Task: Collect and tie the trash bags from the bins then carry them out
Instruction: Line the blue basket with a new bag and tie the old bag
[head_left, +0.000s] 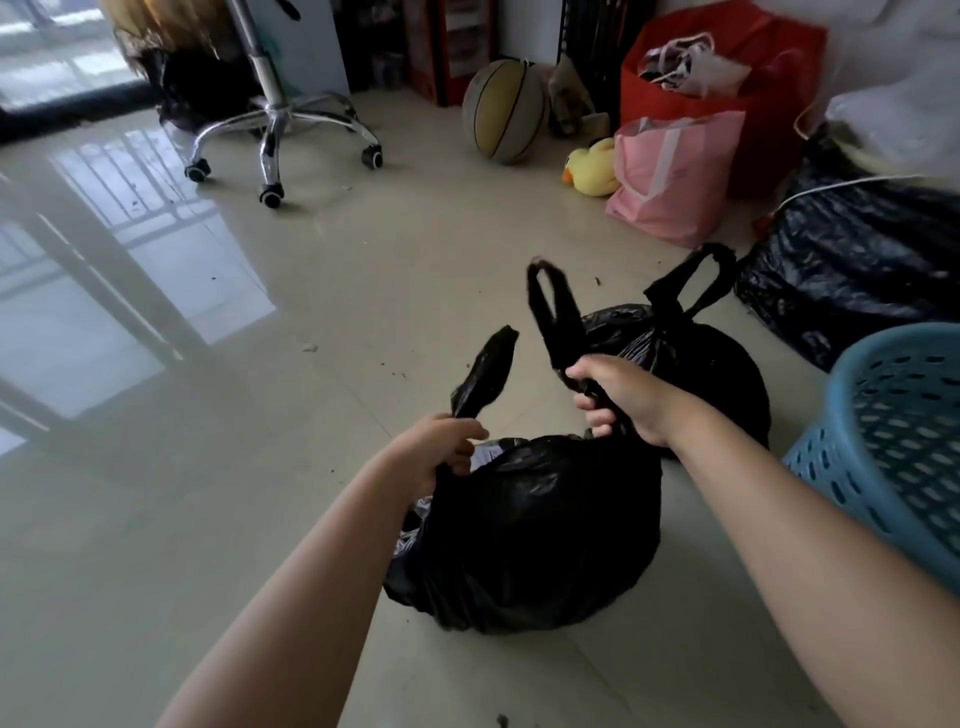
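A full black trash bag (524, 530) sits on the tiled floor in front of me. My left hand (441, 449) grips its left handle loop, which sticks up above the fist. My right hand (621, 397) grips the right handle loop, and that loop stands tall above my fingers. The bag's mouth between the two handles is open. Just behind it sits a second black trash bag (711, 364) with its handles knotted at the top. A blue perforated bin (893, 441) stands at the right edge, partly cut off.
A large black sack (857, 270) lies at the far right. A pink bag (675, 176), a red bag (727, 83), a yellow duck toy (592, 169) and a basketball (504, 111) line the back wall. A wheeled chair base (275, 135) stands at the back left.
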